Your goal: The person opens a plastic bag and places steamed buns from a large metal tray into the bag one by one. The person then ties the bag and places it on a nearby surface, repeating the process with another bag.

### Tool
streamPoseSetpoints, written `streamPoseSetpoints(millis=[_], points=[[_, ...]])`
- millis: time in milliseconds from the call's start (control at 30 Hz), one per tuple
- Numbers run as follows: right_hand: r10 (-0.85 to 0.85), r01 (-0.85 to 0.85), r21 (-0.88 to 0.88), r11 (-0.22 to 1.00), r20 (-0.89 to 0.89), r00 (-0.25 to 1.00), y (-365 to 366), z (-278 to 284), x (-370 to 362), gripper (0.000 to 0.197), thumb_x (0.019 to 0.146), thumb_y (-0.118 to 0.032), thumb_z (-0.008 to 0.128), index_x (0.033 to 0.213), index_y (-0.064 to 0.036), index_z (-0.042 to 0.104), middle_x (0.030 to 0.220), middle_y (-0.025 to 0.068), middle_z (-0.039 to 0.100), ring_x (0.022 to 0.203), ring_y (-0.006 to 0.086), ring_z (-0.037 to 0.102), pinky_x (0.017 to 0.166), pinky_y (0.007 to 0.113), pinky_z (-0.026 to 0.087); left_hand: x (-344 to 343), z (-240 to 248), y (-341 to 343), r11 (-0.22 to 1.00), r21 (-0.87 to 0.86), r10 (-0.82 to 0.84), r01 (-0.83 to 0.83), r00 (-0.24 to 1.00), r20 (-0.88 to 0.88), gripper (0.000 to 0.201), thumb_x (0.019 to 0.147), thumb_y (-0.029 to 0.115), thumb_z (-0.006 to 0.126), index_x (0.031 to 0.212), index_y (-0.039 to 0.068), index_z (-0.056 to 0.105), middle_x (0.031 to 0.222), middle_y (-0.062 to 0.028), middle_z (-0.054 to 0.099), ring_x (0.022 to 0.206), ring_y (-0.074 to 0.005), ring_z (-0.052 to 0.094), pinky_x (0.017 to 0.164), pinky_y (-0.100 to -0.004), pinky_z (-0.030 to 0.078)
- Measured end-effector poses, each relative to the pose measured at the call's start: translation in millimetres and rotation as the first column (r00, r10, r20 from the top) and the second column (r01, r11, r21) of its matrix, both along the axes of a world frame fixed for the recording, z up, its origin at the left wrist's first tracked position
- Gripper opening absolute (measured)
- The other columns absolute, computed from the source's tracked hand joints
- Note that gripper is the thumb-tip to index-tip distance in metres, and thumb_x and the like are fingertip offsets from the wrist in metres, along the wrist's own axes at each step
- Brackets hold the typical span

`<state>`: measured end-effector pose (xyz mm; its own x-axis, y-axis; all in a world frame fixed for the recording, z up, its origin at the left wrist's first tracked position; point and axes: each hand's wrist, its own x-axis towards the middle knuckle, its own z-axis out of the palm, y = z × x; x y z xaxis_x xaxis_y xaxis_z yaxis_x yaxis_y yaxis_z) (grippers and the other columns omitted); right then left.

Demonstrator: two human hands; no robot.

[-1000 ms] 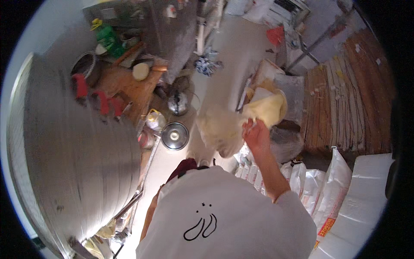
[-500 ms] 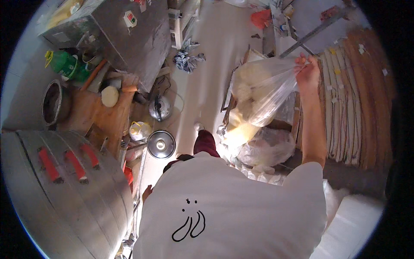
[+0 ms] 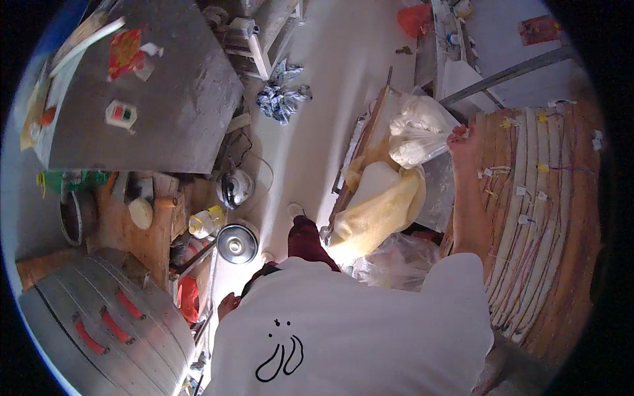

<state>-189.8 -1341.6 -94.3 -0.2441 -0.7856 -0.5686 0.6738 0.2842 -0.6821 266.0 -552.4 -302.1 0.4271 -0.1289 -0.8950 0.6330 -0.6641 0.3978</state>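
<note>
One clear bag [image 3: 422,132] of pale lumps is held by the right hand [image 3: 460,140], out on the person's right. The fingers [image 3: 456,137] are clamped on the gathered film at one end of it, and the film is drawn taut between the grip and the lumps. The lumps are bunched in the far end, toward the left of the grip, above or against the wooden-edged stand [image 3: 370,135]; whether any weight is carried by the stand cannot be told.

As far as can be judged, the gripping is done: the film is caught and the contents are enclosed. Release is not yet done, and no finished resting place for the clear bag is shown. Whether its mouth is tied cannot be made out, since it is covered by the grip.

On the stand, just nearer the person than the clear bag, a yellow cloth [image 3: 386,208] is spread, partly folded, and left untouched by either hand. A crumpled second bag [image 3: 399,261] is seen beside the cloth, nearer the person, also untouched. The stack of pads [image 3: 528,198] is passed closely by the right forearm.

The left hand [image 3: 228,305] is only partly shown, low by the shirt; nothing is seen in it, and whether its fingers are apart or together cannot be told. The lid [image 3: 237,244] and kettle [image 3: 236,189] are found near it, untouched.
</note>
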Motion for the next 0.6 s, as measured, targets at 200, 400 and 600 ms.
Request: streamPoseSetpoints(millis=[200, 400, 600], points=[[-0.116, 0.115, -0.050, 0.992, -0.026, 0.993, -21, -111, -114, 0.024, 0.094, -0.026, 0.045, 0.077, -0.0108, 0.050, 0.067, 0.0017, 0.047, 0.053, 0.0136, 0.037, 0.050, 0.029, 0.036, 15, 100, -126, 0.998, -0.052, -0.046, 0.048, 0.999, 0.024, 0.041, 0.096, 0.029, 0.056, 0.131, 0.007, 0.052, 0.110, -0.0092, 0.066, 0.097, -0.0188, 0.065, 0.078, -0.0318, 0.051], [-0.004, 0.051, 0.221, 0.974, -0.208, 0.978, -13, -242, -144, 0.019, 0.092, -0.015, 0.046, 0.076, -0.0094, 0.054, 0.064, 0.0017, 0.053, 0.048, 0.0137, 0.047, 0.043, 0.027, 0.035, -7, 118, -174, 0.984, 0.042, -0.174, 0.173, 0.985, 0.014, 0.043, 0.096, 0.030, 0.056, 0.132, 0.005, 0.052, 0.110, -0.0073, 0.066, 0.095, -0.0165, 0.062, 0.078, -0.0292, 0.049], [0.168, -0.140, 0.190, 0.972, -0.140, 0.976, -59, -253, -121, 0.017, 0.094, -0.016, 0.050, 0.093, -0.0046, 0.063, 0.067, 0.0007, 0.057, 0.048, 0.0112, 0.048, 0.042, 0.024, 0.043, -19, 115, -179, 0.969, 0.000, -0.245, 0.245, 0.969, -0.016, 0.045, 0.096, 0.029, 0.056, 0.133, 0.003, 0.051, 0.112, -0.0087, 0.066, 0.101, -0.0166, 0.060, 0.080, -0.0309, 0.049]])
